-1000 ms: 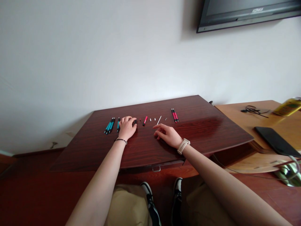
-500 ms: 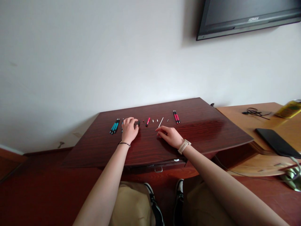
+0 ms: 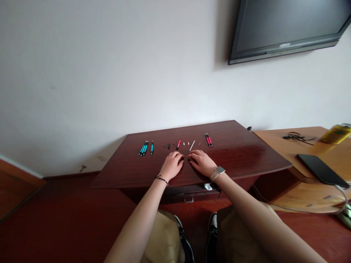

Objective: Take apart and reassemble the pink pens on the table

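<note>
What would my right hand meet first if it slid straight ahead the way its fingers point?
Probably the thin white rod, lying just beyond the right hand; the pink pen barrel sits slightly left. Depth is uncertain.

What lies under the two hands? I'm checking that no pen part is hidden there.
Both the left hand and right hand rest palm-down on the dark table; anything beneath the palms is covered.

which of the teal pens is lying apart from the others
The single teal pen on the right of the group. It lies alone with a gap beside it, while the other teal pens are bunched together, touching, further left on the dark table.
</note>
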`<state>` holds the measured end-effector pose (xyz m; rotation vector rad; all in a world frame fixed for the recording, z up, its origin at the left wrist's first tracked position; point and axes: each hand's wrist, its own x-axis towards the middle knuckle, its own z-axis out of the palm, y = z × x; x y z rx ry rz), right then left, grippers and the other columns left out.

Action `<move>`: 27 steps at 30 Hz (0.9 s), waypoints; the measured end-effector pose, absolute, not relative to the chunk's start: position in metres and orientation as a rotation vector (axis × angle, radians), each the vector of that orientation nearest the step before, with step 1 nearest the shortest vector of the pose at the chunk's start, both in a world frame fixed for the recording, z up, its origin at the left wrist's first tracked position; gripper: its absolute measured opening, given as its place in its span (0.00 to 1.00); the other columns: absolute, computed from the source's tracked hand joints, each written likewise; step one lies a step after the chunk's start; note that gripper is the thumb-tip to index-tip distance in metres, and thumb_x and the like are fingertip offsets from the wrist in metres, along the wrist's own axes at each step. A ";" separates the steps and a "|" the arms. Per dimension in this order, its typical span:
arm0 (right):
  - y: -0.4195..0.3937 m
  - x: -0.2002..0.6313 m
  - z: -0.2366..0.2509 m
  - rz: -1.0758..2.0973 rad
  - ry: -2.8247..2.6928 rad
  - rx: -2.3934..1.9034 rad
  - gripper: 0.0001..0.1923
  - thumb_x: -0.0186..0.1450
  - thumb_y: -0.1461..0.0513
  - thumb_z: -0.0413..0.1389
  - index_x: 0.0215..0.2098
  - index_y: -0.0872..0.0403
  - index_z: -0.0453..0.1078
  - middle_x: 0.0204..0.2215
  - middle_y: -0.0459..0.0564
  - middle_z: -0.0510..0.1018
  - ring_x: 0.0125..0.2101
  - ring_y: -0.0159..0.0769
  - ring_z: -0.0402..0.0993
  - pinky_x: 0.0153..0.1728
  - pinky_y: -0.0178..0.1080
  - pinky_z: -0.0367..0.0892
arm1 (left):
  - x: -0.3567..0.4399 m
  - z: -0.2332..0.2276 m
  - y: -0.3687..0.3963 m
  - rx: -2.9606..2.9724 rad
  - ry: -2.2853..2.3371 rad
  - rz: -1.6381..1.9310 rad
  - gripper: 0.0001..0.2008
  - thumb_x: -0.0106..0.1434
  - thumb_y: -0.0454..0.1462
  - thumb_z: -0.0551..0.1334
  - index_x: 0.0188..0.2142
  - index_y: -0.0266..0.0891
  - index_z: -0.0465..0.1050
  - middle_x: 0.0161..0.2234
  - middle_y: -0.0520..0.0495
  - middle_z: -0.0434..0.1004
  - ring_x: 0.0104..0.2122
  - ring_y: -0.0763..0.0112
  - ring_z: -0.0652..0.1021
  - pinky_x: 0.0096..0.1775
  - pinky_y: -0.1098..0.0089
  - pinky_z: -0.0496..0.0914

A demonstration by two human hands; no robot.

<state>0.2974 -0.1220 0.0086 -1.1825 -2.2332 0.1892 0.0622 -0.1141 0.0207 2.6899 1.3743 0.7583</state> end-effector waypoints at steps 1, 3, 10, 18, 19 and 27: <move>-0.123 0.295 0.006 0.183 -2.253 -1.197 0.15 0.76 0.59 0.57 0.58 0.51 0.77 0.60 0.58 0.77 0.62 0.48 0.71 0.65 0.52 0.68 | 0.064 0.019 -0.117 2.694 1.383 0.745 0.13 0.75 0.39 0.61 0.55 0.42 0.78 0.55 0.41 0.77 0.56 0.56 0.76 0.62 0.54 0.72; -0.125 0.292 0.002 0.177 -2.293 -1.221 0.19 0.77 0.57 0.56 0.63 0.51 0.74 0.63 0.59 0.75 0.65 0.50 0.69 0.66 0.54 0.66 | 0.067 0.017 -0.122 2.705 1.405 0.726 0.15 0.75 0.40 0.61 0.57 0.42 0.77 0.58 0.40 0.76 0.59 0.55 0.75 0.63 0.53 0.72; -0.122 0.289 -0.004 0.179 -2.338 -1.200 0.23 0.78 0.54 0.53 0.67 0.51 0.70 0.67 0.60 0.72 0.68 0.49 0.67 0.69 0.55 0.64 | 0.069 0.013 -0.125 2.717 1.430 0.689 0.18 0.75 0.41 0.60 0.61 0.41 0.74 0.62 0.38 0.74 0.63 0.54 0.74 0.66 0.52 0.70; -0.120 0.289 -0.005 0.147 -2.361 -1.196 0.24 0.79 0.53 0.52 0.69 0.52 0.69 0.69 0.59 0.71 0.70 0.51 0.65 0.71 0.56 0.61 | 0.069 0.011 -0.122 2.734 1.439 0.654 0.19 0.76 0.41 0.59 0.62 0.39 0.73 0.63 0.37 0.74 0.64 0.53 0.74 0.66 0.51 0.70; -0.121 0.289 -0.004 0.149 -2.365 -1.195 0.24 0.79 0.53 0.52 0.70 0.52 0.69 0.69 0.59 0.71 0.70 0.51 0.65 0.71 0.56 0.61 | 0.069 0.011 -0.122 2.737 1.439 0.653 0.19 0.76 0.41 0.59 0.63 0.40 0.73 0.64 0.36 0.74 0.64 0.53 0.74 0.66 0.51 0.70; -0.124 0.288 0.001 0.160 -2.385 -1.221 0.26 0.80 0.54 0.51 0.72 0.53 0.67 0.71 0.60 0.69 0.72 0.51 0.63 0.72 0.57 0.59 | 0.069 0.010 -0.122 2.745 1.443 0.649 0.20 0.77 0.41 0.58 0.65 0.39 0.72 0.66 0.36 0.73 0.65 0.53 0.74 0.67 0.51 0.69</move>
